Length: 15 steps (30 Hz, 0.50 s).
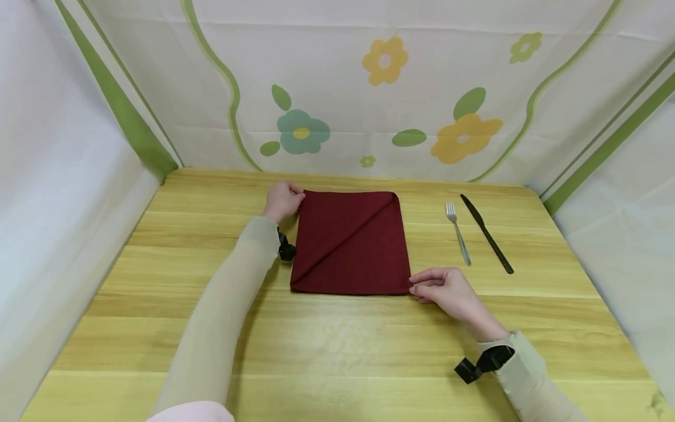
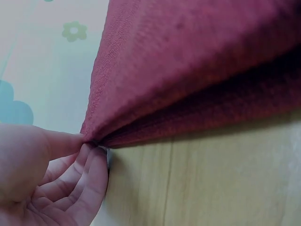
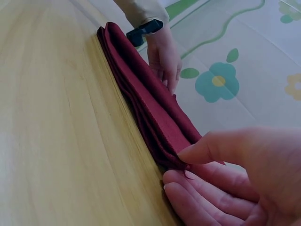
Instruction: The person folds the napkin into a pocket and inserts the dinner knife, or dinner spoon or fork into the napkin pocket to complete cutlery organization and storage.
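Note:
A dark red cloth (image 1: 364,252), folded into a square with a diagonal fold across its top, lies on the wooden table. My left hand (image 1: 283,201) pinches its far left corner; in the left wrist view the thumb and fingers of that hand (image 2: 61,174) meet on the cloth's corner (image 2: 188,61). At the near right corner my right hand (image 1: 448,291) holds the cloth between thumb and fingers. The right wrist view shows several stacked layers of the cloth (image 3: 146,99) along its edge, pinched by the right hand (image 3: 235,174).
To the right of the cloth, a silver fork (image 1: 459,234) and a black knife (image 1: 486,233) lie on the wooden table (image 1: 337,351). A white curtain (image 1: 337,88) with printed flowers hangs behind the table's far edge, and white fabric hangs at both sides.

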Available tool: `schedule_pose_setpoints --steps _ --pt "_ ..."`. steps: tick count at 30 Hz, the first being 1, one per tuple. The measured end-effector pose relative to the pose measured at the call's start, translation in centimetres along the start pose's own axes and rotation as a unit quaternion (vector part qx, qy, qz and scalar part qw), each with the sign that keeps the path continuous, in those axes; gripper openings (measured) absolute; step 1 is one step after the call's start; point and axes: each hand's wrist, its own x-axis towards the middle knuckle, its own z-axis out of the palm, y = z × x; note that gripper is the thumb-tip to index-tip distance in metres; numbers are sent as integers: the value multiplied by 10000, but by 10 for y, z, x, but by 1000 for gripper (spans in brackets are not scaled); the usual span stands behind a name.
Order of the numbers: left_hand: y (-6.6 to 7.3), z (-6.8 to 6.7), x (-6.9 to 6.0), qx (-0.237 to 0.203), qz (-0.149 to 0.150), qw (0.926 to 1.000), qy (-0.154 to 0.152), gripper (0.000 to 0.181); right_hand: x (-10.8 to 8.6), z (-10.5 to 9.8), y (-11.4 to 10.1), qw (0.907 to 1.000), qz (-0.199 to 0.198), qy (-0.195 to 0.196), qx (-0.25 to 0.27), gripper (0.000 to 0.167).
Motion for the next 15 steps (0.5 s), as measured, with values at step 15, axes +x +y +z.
schedule_pose_setpoints --steps 15 --pt "-6 -18 -19 -623 227 9978 -18 34 -3 -22 -1 9995 126 150 -267 44"
